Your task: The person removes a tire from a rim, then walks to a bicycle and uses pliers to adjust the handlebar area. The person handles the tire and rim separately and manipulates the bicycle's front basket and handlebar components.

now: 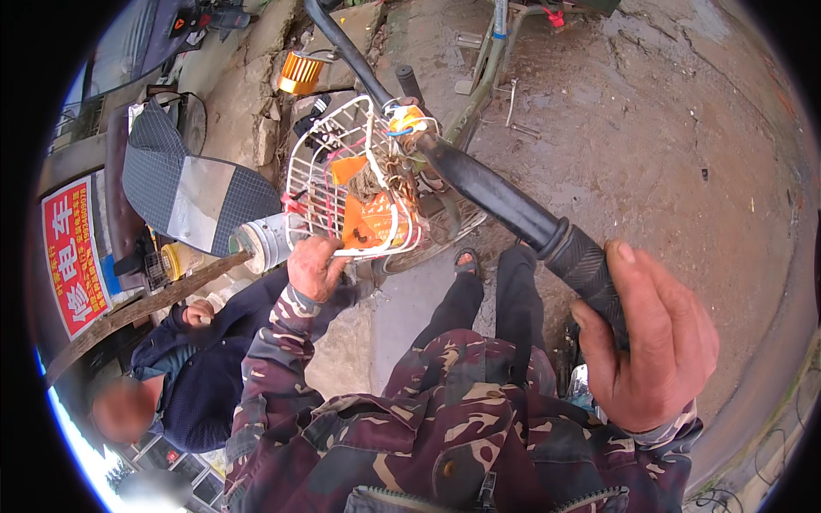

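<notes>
My left hand (316, 267) has its fingers closed on the lower rim of a white wire basket (303, 160), which holds orange pieces (366, 224) and a tangle of brownish material. My right hand (646, 333) holds a black ribbed handlebar grip (580, 267) at the end of a long black handlebar (487, 192). Where the bar crosses above the basket, yellow and blue bits with wires (409, 120) are bunched at the middle. An orange ribbed part (301, 73) sits near the bar's upper stretch. Part of a bicycle wheel and frame shows beyond the basket.
Another person (198, 393) in dark clothing is at the lower left, beside a wooden pole (145, 315). A red sign (73, 252), a grey checked panel (171, 188) and buckets (265, 246) stand left. A green tubular frame (489, 81) is at the top; wet, cracked concrete (667, 128) lies right.
</notes>
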### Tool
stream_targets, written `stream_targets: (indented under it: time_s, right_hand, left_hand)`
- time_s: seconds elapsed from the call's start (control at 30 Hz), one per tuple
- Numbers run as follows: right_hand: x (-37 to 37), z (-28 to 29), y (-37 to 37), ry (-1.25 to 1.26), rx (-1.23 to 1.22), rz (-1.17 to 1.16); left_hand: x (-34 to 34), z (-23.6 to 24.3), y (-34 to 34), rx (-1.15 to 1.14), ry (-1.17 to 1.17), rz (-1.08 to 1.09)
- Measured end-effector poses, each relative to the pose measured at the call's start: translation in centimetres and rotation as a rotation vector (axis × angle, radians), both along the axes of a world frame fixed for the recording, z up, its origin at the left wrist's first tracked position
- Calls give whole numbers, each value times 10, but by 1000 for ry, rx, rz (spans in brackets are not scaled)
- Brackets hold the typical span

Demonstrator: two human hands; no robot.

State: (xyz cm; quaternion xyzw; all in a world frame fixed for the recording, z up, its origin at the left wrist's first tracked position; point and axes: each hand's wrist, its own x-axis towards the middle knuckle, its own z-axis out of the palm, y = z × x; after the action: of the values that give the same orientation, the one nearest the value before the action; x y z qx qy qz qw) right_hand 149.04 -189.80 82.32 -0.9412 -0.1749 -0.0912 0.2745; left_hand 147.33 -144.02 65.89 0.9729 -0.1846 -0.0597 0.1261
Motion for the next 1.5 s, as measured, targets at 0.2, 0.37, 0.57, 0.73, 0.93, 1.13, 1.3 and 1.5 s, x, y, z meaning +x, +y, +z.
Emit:
stream_targets:
  time_s: [0.2,0.37,0.57,0.73,0.93,1.13,1.3,1.5]
  right_hand:
    - [-2,-10,-11,-61,20,57]
    - [-9,-12,-15,-56,23,107]
    - [4,-10,-9,-79,23,140]
    - [22,-10,-3,-44,45,155]
    - [16,-13,7,-34,43,90]
    - [-8,-16,28,45,125,-134]
    - [-13,-23,35,-55,3,-173]
    - [-8,-37,26,-50,85,-202]
  left_hand:
    - [21,-5,35,-81,110,-66]
    - [26,-2,37,-100,173,-72]
    - [18,0,29,-101,173,12]
    - [20,2,24,-114,69,73]
    - [-1,11,-20,-45,98,203]
    - [-37,-6,-35,-155,-113,297]
    - [-42,-24,-24,-292,-266,332]
    - [-48,-33,-19,-422,-389,336]
